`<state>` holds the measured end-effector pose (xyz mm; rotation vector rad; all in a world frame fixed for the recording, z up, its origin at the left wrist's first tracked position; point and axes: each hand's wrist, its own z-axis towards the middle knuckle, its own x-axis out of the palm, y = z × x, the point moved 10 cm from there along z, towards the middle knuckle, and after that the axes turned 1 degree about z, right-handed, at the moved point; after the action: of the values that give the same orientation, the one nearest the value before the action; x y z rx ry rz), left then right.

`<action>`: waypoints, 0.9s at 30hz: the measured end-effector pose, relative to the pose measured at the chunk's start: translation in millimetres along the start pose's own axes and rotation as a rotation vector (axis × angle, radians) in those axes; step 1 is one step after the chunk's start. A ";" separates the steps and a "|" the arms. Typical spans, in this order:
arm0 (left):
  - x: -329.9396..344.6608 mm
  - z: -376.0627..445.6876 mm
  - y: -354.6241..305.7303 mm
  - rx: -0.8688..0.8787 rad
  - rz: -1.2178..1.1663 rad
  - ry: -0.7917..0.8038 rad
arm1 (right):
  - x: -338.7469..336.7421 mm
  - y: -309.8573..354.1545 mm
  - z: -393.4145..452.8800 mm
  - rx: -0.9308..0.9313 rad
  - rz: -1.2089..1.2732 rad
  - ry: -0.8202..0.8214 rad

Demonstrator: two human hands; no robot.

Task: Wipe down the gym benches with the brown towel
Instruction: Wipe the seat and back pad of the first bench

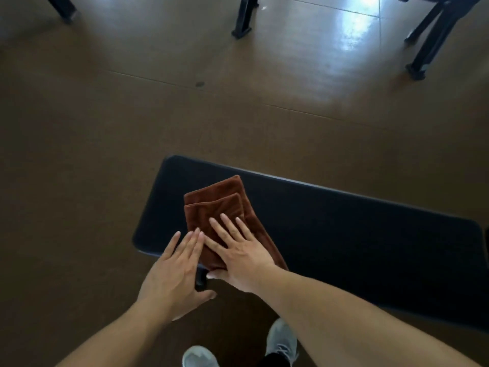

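Observation:
A folded brown towel [222, 207] lies on the left end of a black padded gym bench [357, 234]. My right hand [238, 252] lies flat on the towel with straight, spread fingers, its thumb at the bench's near edge. My left hand [177, 266] is flat too, its fingertips touching the towel's left edge and the bench top, its thumb under the near edge.
The brown floor [105, 128] surrounds the bench. Black metal legs of other equipment stand at the far side: one at top centre [244, 19], one at top right [434, 46], one at top left [62, 7]. My grey shoes [280, 343] are below the bench.

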<state>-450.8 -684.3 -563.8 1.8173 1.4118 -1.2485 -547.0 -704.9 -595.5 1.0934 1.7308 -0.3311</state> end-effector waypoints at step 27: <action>-44.2 117.7 95.6 0.024 -0.006 -0.060 | -71.5 -43.8 120.5 0.167 0.087 -0.281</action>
<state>-403.7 -832.9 -589.3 1.7776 1.3765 -1.3174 -503.6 -845.0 -599.4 1.1775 1.4218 -0.5557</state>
